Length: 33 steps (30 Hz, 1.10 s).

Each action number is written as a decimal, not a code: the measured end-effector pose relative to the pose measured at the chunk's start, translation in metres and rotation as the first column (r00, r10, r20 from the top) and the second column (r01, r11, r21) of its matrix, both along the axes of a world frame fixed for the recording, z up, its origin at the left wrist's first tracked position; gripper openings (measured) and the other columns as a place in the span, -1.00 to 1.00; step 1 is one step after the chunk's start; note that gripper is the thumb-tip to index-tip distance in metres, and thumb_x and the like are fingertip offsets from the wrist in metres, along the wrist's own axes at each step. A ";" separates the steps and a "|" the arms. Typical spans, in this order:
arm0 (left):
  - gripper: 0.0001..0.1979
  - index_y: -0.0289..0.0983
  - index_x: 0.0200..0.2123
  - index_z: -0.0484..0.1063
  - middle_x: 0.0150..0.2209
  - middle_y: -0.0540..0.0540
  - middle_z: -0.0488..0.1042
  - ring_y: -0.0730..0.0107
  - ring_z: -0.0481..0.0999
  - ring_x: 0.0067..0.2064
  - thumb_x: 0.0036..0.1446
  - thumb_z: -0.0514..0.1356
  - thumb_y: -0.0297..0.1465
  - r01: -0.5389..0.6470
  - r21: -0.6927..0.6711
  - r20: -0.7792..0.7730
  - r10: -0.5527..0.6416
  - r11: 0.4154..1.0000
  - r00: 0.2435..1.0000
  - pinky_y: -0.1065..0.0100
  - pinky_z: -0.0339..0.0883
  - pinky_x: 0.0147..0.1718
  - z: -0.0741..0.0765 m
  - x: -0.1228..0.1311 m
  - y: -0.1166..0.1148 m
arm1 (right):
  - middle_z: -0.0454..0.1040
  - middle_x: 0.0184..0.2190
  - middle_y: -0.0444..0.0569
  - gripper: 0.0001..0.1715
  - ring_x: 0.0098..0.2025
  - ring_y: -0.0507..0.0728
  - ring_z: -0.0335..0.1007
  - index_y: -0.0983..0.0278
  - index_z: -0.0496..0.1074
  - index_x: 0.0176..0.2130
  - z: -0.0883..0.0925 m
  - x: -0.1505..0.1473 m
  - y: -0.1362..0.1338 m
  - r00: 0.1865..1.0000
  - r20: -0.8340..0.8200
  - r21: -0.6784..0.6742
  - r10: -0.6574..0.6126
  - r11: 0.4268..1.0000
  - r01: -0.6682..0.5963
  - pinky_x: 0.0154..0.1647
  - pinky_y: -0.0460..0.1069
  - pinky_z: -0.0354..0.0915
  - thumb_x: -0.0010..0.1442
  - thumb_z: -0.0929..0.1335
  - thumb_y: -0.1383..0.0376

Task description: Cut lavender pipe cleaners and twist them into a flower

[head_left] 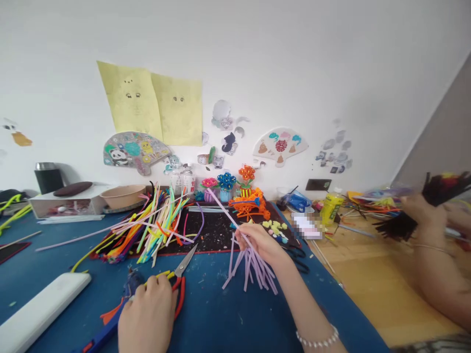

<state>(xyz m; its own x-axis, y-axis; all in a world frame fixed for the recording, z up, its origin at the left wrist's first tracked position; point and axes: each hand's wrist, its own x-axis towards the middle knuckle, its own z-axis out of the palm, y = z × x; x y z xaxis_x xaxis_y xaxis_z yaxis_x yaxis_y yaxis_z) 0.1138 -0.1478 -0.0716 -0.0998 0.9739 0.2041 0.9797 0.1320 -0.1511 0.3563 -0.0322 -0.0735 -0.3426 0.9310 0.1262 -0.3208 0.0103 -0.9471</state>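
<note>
Two hands work just in front of the black mat (213,230). The right hand (257,242) has its grip closed around the middle of a bunch of lilac pipe cleaners (253,272), likely to keep them apart from the loose heap. Their lower ends fan down onto the table (228,318) and one long stem slants up over the mat. The left hand (147,316), off the mat's front left corner, covers the handles of the scissors (185,264), whose blades point at the mat; whether its grip is closed on them cannot be told. A blue tool (132,283) lies beside it. Heaped coloured pipe cleaners (154,225) crowd the mat's left edge. Bare table in front of the mat gives room, but right of the mat the table's edge and a co-worker's hand (419,208) holding black pipe cleaners (399,228) hem that side.
</note>
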 end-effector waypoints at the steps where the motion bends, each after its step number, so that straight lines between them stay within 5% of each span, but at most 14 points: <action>1: -0.69 -0.38 -0.30 0.46 -0.28 -0.31 0.50 -0.03 0.51 -0.18 0.18 -0.09 -0.54 0.016 -0.026 -0.018 -0.016 1.000 1.000 0.16 0.30 -0.28 -0.003 -0.002 -0.007 | 0.42 -0.61 -0.10 -0.73 -0.63 -0.01 0.30 0.36 0.52 -0.45 0.001 0.001 -0.001 0.998 0.042 0.007 0.039 0.999 -0.039 -0.56 -0.08 0.21 0.03 0.43 0.17; 6: -0.68 -0.40 -0.32 0.43 -0.33 -0.30 0.52 -0.04 0.51 -0.16 0.11 -0.12 -0.62 0.021 -0.096 0.023 -0.019 0.995 1.000 0.12 0.25 -0.18 -0.009 -0.003 -0.006 | 0.32 -0.66 -0.19 -0.71 -0.72 -0.12 0.02 0.34 0.50 -0.38 0.004 0.002 -0.005 0.970 0.198 0.038 0.143 0.987 -0.154 -0.72 -0.14 -0.10 0.11 0.38 0.14; 10: -0.83 -0.33 -0.30 0.35 -0.40 -0.19 0.51 0.07 0.54 -0.26 0.13 -0.02 -0.45 -0.010 -0.060 0.397 0.034 0.998 0.917 0.23 0.28 -0.29 -0.012 -0.004 0.010 | 0.22 -0.66 -0.24 -0.69 -0.70 -0.14 -0.13 0.33 0.47 -0.34 0.004 0.004 -0.004 0.977 0.166 0.014 0.134 0.990 -0.139 -0.70 -0.13 -0.27 0.12 0.39 0.10; 12: -0.89 -0.28 -0.33 0.30 -0.44 -0.10 0.48 0.20 0.52 -0.37 0.10 0.04 -0.37 0.022 -0.034 0.696 0.008 0.999 0.718 0.32 0.28 -0.41 -0.014 -0.003 0.017 | 0.20 -0.64 -0.25 -0.68 -0.69 -0.14 -0.17 0.31 0.45 -0.32 0.004 0.004 -0.002 0.988 0.110 0.015 0.109 0.994 -0.112 -0.68 -0.12 -0.30 0.12 0.38 0.08; 14: -0.84 -0.24 -0.37 0.25 -0.53 0.00 0.41 0.36 0.44 -0.52 0.08 0.09 -0.27 0.094 0.034 0.900 -0.071 0.995 0.430 0.41 0.24 -0.53 -0.013 0.001 0.023 | 0.19 -0.63 -0.26 -0.68 -0.68 -0.13 -0.20 0.29 0.43 -0.30 0.003 0.003 -0.001 0.995 0.057 0.032 0.078 0.996 -0.080 -0.67 -0.11 -0.32 0.12 0.38 0.07; 16: -0.74 -0.23 -0.35 0.22 -0.57 0.07 0.34 0.46 0.33 -0.60 0.06 0.12 -0.16 0.135 0.126 0.969 -0.151 0.983 0.193 0.46 0.17 -0.61 -0.009 0.007 0.029 | 0.18 -0.63 -0.26 -0.68 -0.68 -0.12 -0.20 0.29 0.42 -0.31 0.003 0.003 0.000 0.999 0.023 0.055 0.044 0.997 -0.045 -0.66 -0.10 -0.33 0.12 0.38 0.07; 18: -0.67 -0.23 -0.28 0.22 -0.50 0.05 0.37 0.49 0.32 -0.57 0.00 0.16 -0.13 0.143 0.229 0.966 -0.242 0.963 0.087 0.48 0.16 -0.63 -0.005 0.013 0.037 | 0.18 -0.64 -0.26 -0.66 -0.67 -0.11 -0.22 0.29 0.42 -0.32 0.003 0.002 0.000 1.000 0.010 0.080 -0.002 0.997 0.001 -0.64 -0.09 -0.33 0.11 0.38 0.06; 20: -0.59 -0.23 -0.20 0.23 -0.32 -0.04 0.43 0.45 0.40 -0.45 -0.12 0.22 -0.20 0.155 0.333 0.930 -0.351 0.930 0.111 0.47 0.24 -0.56 -0.002 0.017 0.046 | 0.18 -0.66 -0.25 -0.65 -0.66 -0.10 -0.21 0.30 0.42 -0.34 0.004 0.001 0.000 0.998 0.008 0.111 -0.058 0.992 0.057 -0.63 -0.08 -0.32 0.10 0.38 0.04; 22: -0.46 -0.22 -0.12 0.22 -0.18 -0.10 0.43 0.37 0.44 -0.31 -0.24 0.27 -0.31 0.165 0.379 0.877 -0.410 0.911 0.249 0.42 0.31 -0.42 -0.002 0.019 0.052 | 0.18 -0.68 -0.24 -0.64 -0.65 -0.08 -0.18 0.30 0.43 -0.37 0.005 0.000 0.000 0.994 0.009 0.143 -0.111 0.984 0.108 -0.61 -0.07 -0.29 0.09 0.39 0.04; 27: -0.65 -0.22 -0.26 0.24 -0.48 0.05 0.39 0.39 0.36 -0.47 -0.09 0.20 -0.18 0.190 0.190 0.820 -0.262 0.963 0.509 0.39 0.23 -0.43 -0.006 0.022 0.053 | 0.21 -0.67 -0.20 -0.65 -0.61 -0.05 -0.07 0.30 0.45 -0.40 0.004 -0.002 0.001 0.983 -0.040 0.166 -0.180 0.969 0.184 -0.57 -0.06 -0.19 0.09 0.39 0.05; 33: -0.70 -0.23 -0.41 0.21 -0.49 0.07 0.32 0.45 0.29 -0.46 -0.01 0.16 -0.13 0.315 0.150 0.846 -0.286 0.937 0.449 0.46 0.14 -0.46 -0.005 0.025 0.048 | 0.23 -0.67 -0.19 -0.65 -0.59 -0.03 0.00 0.29 0.43 -0.44 0.003 -0.004 0.001 0.980 -0.042 0.197 -0.194 0.960 0.199 -0.54 -0.06 -0.14 0.12 0.37 0.05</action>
